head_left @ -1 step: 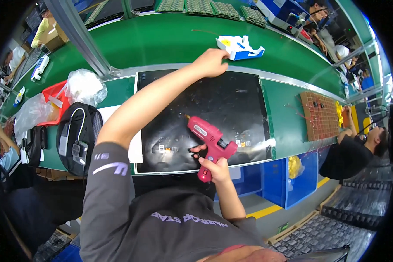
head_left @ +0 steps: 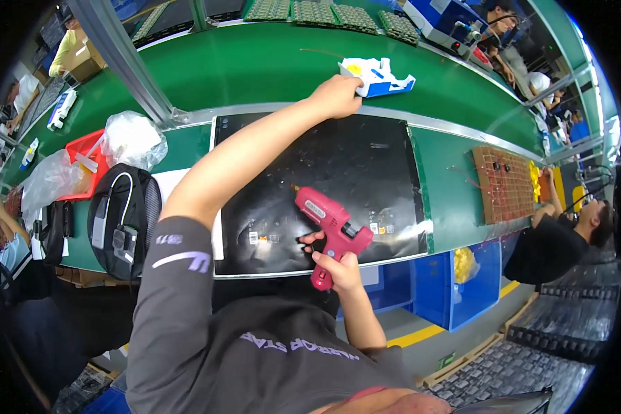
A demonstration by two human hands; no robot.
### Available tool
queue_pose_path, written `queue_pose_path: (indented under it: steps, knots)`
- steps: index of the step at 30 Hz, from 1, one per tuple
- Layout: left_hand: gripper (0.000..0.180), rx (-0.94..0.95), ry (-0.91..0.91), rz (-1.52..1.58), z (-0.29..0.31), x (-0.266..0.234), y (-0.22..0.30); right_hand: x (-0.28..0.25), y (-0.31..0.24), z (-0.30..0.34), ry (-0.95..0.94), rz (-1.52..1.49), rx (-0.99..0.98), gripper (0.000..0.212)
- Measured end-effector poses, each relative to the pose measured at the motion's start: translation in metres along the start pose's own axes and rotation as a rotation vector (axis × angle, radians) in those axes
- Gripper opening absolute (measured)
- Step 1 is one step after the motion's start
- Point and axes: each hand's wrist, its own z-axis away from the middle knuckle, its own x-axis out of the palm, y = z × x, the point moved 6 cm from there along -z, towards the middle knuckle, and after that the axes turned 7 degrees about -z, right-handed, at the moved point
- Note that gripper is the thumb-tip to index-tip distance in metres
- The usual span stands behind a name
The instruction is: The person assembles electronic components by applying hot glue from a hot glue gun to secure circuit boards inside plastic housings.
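Note:
My left hand [head_left: 337, 96] reaches across the black mat [head_left: 324, 159] to the green belt behind it. Its fingers are closed on the near left corner of a white and blue plastic housing [head_left: 377, 77], which has a yellow patch inside and a thin wire trailing to its left. In my right hand [head_left: 339, 270], close to my body, is a pinkish-red hot glue gun [head_left: 330, 215]. Its handle lies in my grip, and the nozzle points up and to the left over the mat.
A metal post [head_left: 127, 62] rises left of my left arm. On the left are a black mesh bag [head_left: 124, 221], a red bin [head_left: 98, 155] and plastic bags. Right, a brown wired board [head_left: 502, 185] lies near a co-worker [head_left: 566, 238]. Blue bins [head_left: 476, 286] stand below the bench.

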Motion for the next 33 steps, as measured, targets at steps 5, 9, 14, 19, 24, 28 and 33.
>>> queue_pose_path:
  steps: [5, 9, 14, 19, 24, 28, 33]
  knots:
    - [0.041, -0.106, -0.105, -0.111, -0.048, 0.055, -0.017, -0.01, 0.003, 0.014, 0.037, 0.078, 0.02, 0.035]
    - [0.037, -0.209, -0.129, -0.062, -0.045, 0.064, -0.02, -0.015, 0.006, 0.017, 0.029, 0.066, -0.028, 0.037]
    - [0.029, -0.147, -0.035, 0.003, -0.005, 0.016, -0.013, -0.008, -0.006, 0.02, -0.071, 0.069, -0.151, 0.036]
    - [0.027, -0.062, -0.029, 0.066, 0.078, -0.047, 0.0, 0.005, -0.025, 0.025, -0.142, 0.04, -0.212, 0.036]
    - [0.027, -0.086, -0.023, 0.071, 0.184, -0.091, 0.036, 0.016, -0.043, 0.029, -0.108, 0.064, -0.286, 0.038]
    - [0.022, -0.133, -0.074, 0.121, 0.251, -0.11, 0.07, 0.019, -0.053, 0.026, -0.159, 0.133, -0.24, 0.04]
    - [0.02, -0.186, -0.162, 0.151, 0.302, -0.12, 0.089, 0.029, -0.062, 0.018, -0.179, 0.228, -0.195, 0.04]
